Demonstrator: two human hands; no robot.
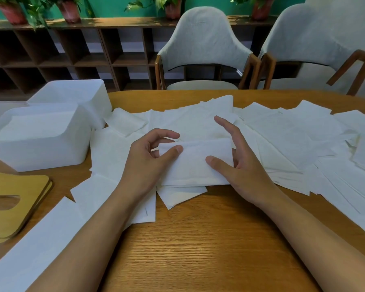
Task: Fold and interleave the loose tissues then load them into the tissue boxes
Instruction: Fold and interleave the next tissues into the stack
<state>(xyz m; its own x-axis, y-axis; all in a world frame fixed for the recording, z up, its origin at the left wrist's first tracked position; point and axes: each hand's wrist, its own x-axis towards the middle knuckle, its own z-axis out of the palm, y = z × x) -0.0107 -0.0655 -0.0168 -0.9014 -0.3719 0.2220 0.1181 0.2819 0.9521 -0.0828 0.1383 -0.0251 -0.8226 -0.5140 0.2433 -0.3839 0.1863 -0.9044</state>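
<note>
A folded white tissue stack [195, 165] lies in front of me on a layer of loose tissues [282, 135] spread across the wooden table [198, 249]. My left hand [148, 161] pinches the stack's left end, with the thumb on top and the fingers curled behind the edge. My right hand [238, 165] rests on the right end; its thumb presses the top and its fingers are straight and raised. Two white tissue boxes, a near box [38, 152] and a far box [78, 95], stand open at the left. The near one holds tissues.
Wooden lids [15, 203] with an oval slot are stacked at the left edge. A long white sheet [36, 245] lies at the front left. Two padded chairs [202, 49] stand behind the table, with low shelving [72, 55] and potted plants beyond.
</note>
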